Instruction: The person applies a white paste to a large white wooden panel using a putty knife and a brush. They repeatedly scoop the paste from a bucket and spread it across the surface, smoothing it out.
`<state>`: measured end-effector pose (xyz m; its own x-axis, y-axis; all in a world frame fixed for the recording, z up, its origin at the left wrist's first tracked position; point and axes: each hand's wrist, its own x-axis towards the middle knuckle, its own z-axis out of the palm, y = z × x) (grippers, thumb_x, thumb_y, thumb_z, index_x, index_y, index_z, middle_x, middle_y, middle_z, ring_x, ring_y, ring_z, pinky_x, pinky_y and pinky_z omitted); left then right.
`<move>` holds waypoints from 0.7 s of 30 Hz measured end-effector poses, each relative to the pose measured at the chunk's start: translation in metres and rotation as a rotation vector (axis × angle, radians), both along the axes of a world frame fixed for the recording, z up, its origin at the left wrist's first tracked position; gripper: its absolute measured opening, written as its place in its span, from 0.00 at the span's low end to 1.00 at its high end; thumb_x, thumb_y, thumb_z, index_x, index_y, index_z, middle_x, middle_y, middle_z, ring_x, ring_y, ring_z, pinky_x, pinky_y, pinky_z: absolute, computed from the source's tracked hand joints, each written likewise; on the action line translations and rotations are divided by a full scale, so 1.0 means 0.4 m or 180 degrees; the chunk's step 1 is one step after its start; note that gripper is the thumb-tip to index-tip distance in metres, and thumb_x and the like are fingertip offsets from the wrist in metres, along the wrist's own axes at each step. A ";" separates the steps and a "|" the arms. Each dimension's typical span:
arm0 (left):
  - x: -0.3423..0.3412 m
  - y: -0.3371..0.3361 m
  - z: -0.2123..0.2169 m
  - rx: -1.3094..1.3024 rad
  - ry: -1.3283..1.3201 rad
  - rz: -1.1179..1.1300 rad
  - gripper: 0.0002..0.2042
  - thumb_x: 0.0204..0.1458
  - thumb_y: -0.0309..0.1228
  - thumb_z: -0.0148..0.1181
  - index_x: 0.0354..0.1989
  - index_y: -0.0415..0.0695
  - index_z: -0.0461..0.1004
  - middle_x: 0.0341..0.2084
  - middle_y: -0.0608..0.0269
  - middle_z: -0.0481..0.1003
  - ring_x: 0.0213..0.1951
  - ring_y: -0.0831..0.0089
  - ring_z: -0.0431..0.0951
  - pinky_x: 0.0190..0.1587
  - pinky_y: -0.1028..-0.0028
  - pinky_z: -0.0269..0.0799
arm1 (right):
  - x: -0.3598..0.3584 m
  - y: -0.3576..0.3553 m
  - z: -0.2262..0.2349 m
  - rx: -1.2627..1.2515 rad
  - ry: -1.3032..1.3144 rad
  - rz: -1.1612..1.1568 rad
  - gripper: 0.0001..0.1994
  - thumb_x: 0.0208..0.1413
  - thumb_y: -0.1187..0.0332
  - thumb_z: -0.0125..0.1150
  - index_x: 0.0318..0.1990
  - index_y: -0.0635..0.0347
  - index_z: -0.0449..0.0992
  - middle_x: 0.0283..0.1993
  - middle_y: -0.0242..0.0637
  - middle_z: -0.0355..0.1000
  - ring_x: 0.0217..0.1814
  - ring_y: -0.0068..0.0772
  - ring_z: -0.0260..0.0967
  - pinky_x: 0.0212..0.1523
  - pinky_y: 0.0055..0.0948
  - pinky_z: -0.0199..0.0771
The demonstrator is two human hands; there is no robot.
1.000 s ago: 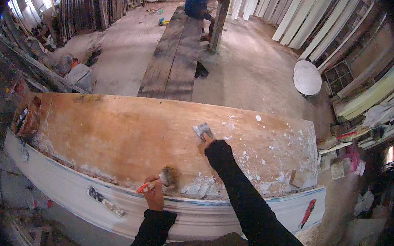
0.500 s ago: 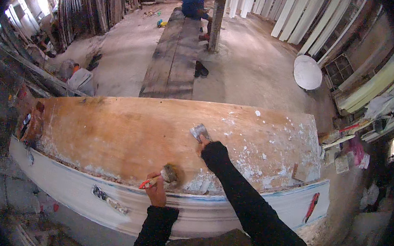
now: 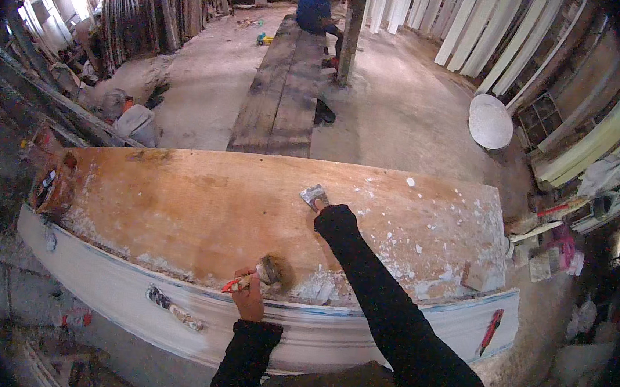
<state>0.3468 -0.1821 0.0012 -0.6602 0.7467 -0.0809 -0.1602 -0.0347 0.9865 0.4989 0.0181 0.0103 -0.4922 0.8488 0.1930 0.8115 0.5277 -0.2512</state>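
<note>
Here a broad wooden tabletop (image 3: 198, 206) is lying across the view, its bare orange-brown face worn smooth in the middle and crusted with flaky white plaster towards the near edge and the right end. The left hand (image 3: 247, 300) is closing its grip around the red handle of a paintbrush (image 3: 262, 274), whose thick, dusty bristles are resting on the wood just beside a lumpy patch of white residue. The left forearm, in a dark sleeve, is coming up from the lower edge with the wrist bent slightly inward. The right hand (image 3: 331, 217), mostly covered by its black sleeve, is reaching far forward with the arm almost straight, and its grip is holding a small flat metal scraper (image 3: 314, 195) whose grey blade is lying on the board near the middle. Along the front, a pale curved moulding (image 3: 110, 286) is running below the tabletop, and a red tool (image 3: 489, 331) is lying on its right part. Beyond, long grey planks (image 3: 282, 95) are stretching over the dusty floor towards a person in blue (image 3: 317, 8).
</note>
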 end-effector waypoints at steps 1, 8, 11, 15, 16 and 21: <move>0.001 0.000 -0.010 -0.0064 0.0035 -0.0031 0.05 0.45 0.24 0.48 0.31 0.38 0.64 0.27 0.65 0.65 0.32 0.78 0.65 0.37 0.79 0.61 | 0.007 -0.001 0.000 -0.0028 0.0030 0.0013 0.10 0.41 0.63 0.47 0.28 0.57 0.71 0.15 0.41 0.67 0.18 0.41 0.66 0.20 0.40 0.65; -0.002 -0.007 -0.008 -0.0056 0.0211 0.0053 0.05 0.46 0.25 0.48 0.31 0.38 0.64 0.27 0.65 0.65 0.32 0.78 0.64 0.37 0.78 0.61 | 0.038 -0.151 0.085 -0.0247 -0.0148 0.0308 0.09 0.39 0.66 0.48 0.29 0.55 0.70 0.15 0.40 0.66 0.18 0.41 0.66 0.17 0.35 0.65; 0.006 -0.005 0.001 -0.0111 0.0207 -0.0052 0.05 0.46 0.26 0.48 0.31 0.39 0.64 0.27 0.64 0.65 0.33 0.78 0.65 0.37 0.78 0.61 | 0.014 -0.140 0.020 -0.0233 0.0171 0.0002 0.10 0.41 0.65 0.46 0.32 0.53 0.70 0.18 0.40 0.67 0.19 0.41 0.66 0.19 0.36 0.66; -0.029 0.012 -0.007 -0.0021 0.0268 -0.0009 0.06 0.47 0.28 0.49 0.31 0.38 0.64 0.27 0.63 0.66 0.32 0.76 0.65 0.36 0.78 0.62 | -0.071 -0.011 -0.035 -0.0413 0.0257 -0.0091 0.12 0.46 0.61 0.42 0.35 0.50 0.69 0.23 0.41 0.69 0.23 0.42 0.67 0.23 0.39 0.67; -0.054 0.027 -0.012 -0.0117 0.0377 0.0035 0.07 0.47 0.28 0.49 0.31 0.38 0.64 0.27 0.63 0.66 0.32 0.75 0.66 0.36 0.77 0.62 | -0.082 0.017 -0.036 -0.0560 0.0161 -0.0107 0.13 0.47 0.59 0.41 0.36 0.49 0.69 0.25 0.41 0.69 0.23 0.41 0.67 0.24 0.39 0.67; -0.269 0.199 0.066 -0.0270 0.1499 0.0199 0.07 0.47 0.28 0.47 0.32 0.37 0.66 0.29 0.57 0.68 0.32 0.69 0.67 0.36 0.74 0.63 | 0.036 0.053 -0.104 -0.1632 -0.0220 0.0452 0.15 0.53 0.56 0.40 0.36 0.58 0.66 0.28 0.34 0.66 0.30 0.28 0.64 0.32 0.28 0.65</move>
<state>0.2392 -0.1026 0.0275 -0.6830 0.7082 0.1788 0.3045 0.0536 0.9510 0.5133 0.0392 -0.0311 -0.6060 0.7497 -0.2658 0.7647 0.4572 -0.4541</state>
